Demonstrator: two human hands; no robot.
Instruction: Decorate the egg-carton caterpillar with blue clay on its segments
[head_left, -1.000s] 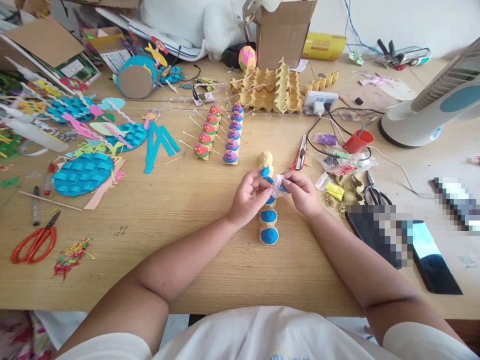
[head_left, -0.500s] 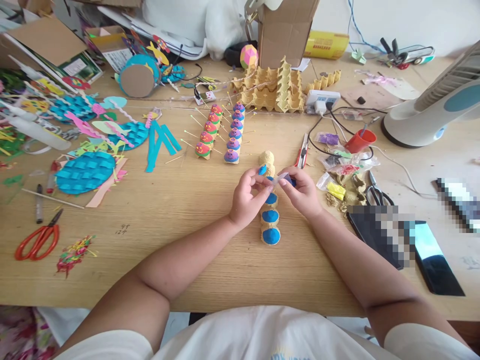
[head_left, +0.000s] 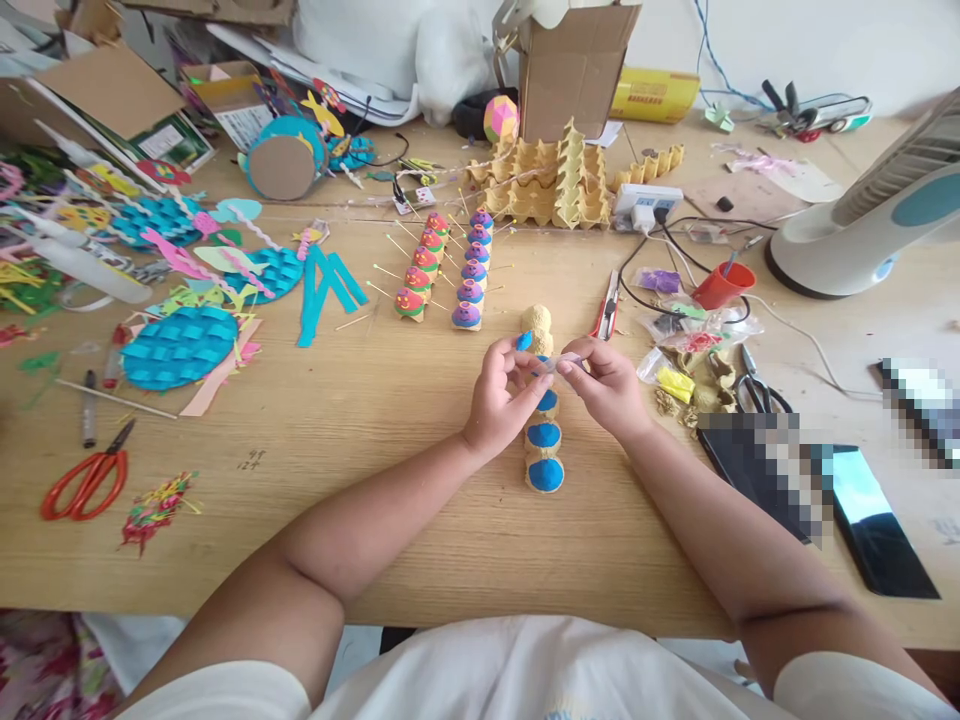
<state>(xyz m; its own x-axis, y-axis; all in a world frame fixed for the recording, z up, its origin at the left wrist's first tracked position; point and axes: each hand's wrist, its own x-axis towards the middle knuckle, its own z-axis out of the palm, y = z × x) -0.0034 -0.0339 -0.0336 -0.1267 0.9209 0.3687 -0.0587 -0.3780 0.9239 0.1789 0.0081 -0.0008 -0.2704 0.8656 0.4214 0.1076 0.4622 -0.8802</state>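
Observation:
My left hand point(head_left: 504, 392) and my right hand point(head_left: 604, 385) meet above an egg-carton strip point(head_left: 537, 320), pinching a small translucent plastic wrapper point(head_left: 564, 362) between their fingertips. A lump of blue clay point(head_left: 523, 341) sticks out at my left fingers. The strip lies lengthwise away from me. Blue clay point(head_left: 544, 475) caps its near cups, while the far end is bare tan pulp; my hands hide part of the middle. Further back left stand two finished-looking caterpillar strips, one red and green point(head_left: 424, 259), one purple and blue point(head_left: 472, 272), with thin sticks poking out.
A red utility knife point(head_left: 608, 305) lies beyond my right hand. To the right are a red cup point(head_left: 723, 287), black-handled scissors point(head_left: 757, 385), phones and a white fan point(head_left: 832, 235). Orange scissors point(head_left: 88, 482) and woven blue discs point(head_left: 180, 346) lie left; egg trays point(head_left: 517, 180) stand behind.
The wrapper is turned and looks flatter between my fingertips, with less of its dark blue part showing. My hands stay close together over the strip. The whole view has shifted slightly.

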